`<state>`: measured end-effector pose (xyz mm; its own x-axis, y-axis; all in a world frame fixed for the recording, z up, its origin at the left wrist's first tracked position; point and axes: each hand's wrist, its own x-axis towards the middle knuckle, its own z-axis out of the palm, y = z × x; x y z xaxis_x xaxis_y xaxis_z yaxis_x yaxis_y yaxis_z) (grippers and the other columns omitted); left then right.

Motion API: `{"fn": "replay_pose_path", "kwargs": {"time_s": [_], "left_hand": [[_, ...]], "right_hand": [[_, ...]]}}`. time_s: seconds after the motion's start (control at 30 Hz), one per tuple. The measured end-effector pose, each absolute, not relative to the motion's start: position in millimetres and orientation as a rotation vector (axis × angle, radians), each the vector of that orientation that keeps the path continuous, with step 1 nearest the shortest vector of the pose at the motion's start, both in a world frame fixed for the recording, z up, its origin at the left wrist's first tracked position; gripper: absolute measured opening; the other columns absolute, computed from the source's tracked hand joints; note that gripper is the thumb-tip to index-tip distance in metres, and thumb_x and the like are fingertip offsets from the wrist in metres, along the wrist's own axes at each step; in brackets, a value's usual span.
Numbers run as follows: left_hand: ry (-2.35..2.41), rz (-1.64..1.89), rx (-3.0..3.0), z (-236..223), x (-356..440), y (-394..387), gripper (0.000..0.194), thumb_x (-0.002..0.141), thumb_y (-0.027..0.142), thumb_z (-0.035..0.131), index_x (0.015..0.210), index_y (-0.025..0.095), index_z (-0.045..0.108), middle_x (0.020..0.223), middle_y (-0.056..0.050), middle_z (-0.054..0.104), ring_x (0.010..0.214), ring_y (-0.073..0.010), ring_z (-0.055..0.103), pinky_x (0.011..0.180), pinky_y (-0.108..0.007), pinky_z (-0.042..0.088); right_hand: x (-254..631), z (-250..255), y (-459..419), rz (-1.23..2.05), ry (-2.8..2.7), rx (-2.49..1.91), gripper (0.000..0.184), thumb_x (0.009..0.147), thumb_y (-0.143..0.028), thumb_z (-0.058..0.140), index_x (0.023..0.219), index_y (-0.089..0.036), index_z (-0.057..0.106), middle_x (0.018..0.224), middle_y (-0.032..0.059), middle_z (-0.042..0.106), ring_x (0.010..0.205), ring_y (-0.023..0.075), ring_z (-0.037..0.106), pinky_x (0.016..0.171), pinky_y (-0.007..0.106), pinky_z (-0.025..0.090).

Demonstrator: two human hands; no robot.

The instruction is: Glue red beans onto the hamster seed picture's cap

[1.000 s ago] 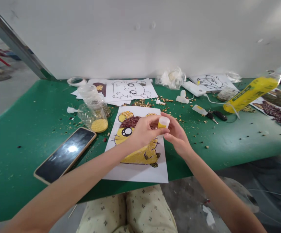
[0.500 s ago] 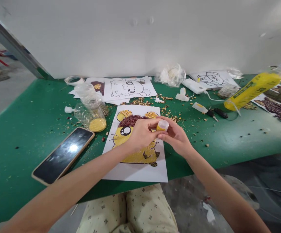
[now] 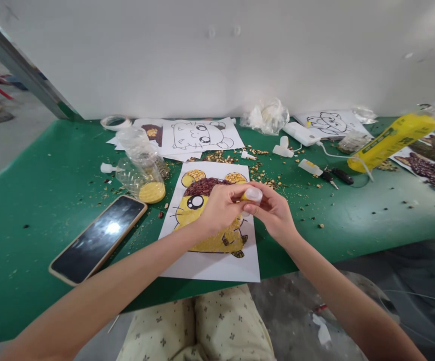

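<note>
Both hands meet over the right side of a hamster picture [image 3: 240, 268], closed around a small white glue bottle [image 3: 254, 194] with a yellow label. My left hand [image 3: 221, 206] grips it from the left, and my right hand [image 3: 277, 210] wraps its right side. Fingers hide much of the bottle, and its lower end is hard to make out. Beneath them, the sheet has yellow grains on the body, dark red beans across the head and corn kernels in the ears. My hands and forearms cover part of the drawing.
A phone [image 3: 99, 240] and a plastic bottle of yellow grains [image 3: 152, 190] lie left. Behind are loose grains [image 3: 217, 157], an outline drawing [image 3: 202, 136] and a white nozzle [image 3: 248, 155]. At right are another small bottle [image 3: 310, 168], keys [image 3: 330, 179] and a yellow pouch [image 3: 394, 140].
The glue bottle has tipped further over between my fingers, so its whitish end now lies flatter. Both hands stay in nearly the same place above the picture.
</note>
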<state>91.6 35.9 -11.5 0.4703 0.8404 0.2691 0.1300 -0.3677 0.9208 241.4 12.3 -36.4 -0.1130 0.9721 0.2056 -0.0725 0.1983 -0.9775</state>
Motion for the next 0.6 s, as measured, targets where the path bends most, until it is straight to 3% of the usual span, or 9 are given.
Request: {"fn": "replay_pose_path", "kwargs": {"time_s": [0.27,0.4,0.5,0.6], "left_hand": [[0.832,0.972,1.835,-7,91,36,0.012,0.076,0.017,0.053,0.072,0.016,0.064,0.064,0.002,0.056,0.063,-0.0117,0.051,0.057,-0.023,0.040],[0.750,0.950,1.657,-1,91,43,0.009,0.075,0.023,0.061,0.074,0.015,0.065,0.068,0.001,0.060,0.066,-0.0118,0.053,0.061,-0.024,0.042],[0.670,0.964,1.442,3,90,49,0.018,0.069,0.028,0.070,0.079,0.014,0.064,0.074,-0.002,0.064,0.070,-0.0131,0.057,0.065,-0.026,0.045],[0.642,1.006,1.365,5,88,53,0.028,0.068,0.029,0.073,0.089,0.015,0.062,0.081,-0.002,0.065,0.072,-0.0132,0.058,0.066,-0.026,0.047]], "right_hand": [[239,-33,11,1.110,-1.344,-0.983,0.036,0.070,-0.031,0.074,0.104,-0.027,0.062,0.098,0.0007,0.067,0.089,0.0177,0.062,0.078,0.032,0.052],[238,-30,13,1.178,-1.319,-0.945,0.042,0.071,-0.037,0.072,0.110,-0.029,0.058,0.101,0.0014,0.065,0.091,0.0174,0.060,0.076,0.030,0.052],[240,-28,14,1.298,-1.239,-0.909,0.038,0.079,-0.046,0.062,0.113,-0.030,0.055,0.107,0.0013,0.062,0.092,0.0159,0.059,0.075,0.028,0.051],[243,-28,15,1.399,-1.166,-0.922,0.028,0.082,-0.043,0.059,0.106,-0.029,0.057,0.097,-0.0005,0.062,0.084,0.0128,0.059,0.071,0.025,0.051]]}}
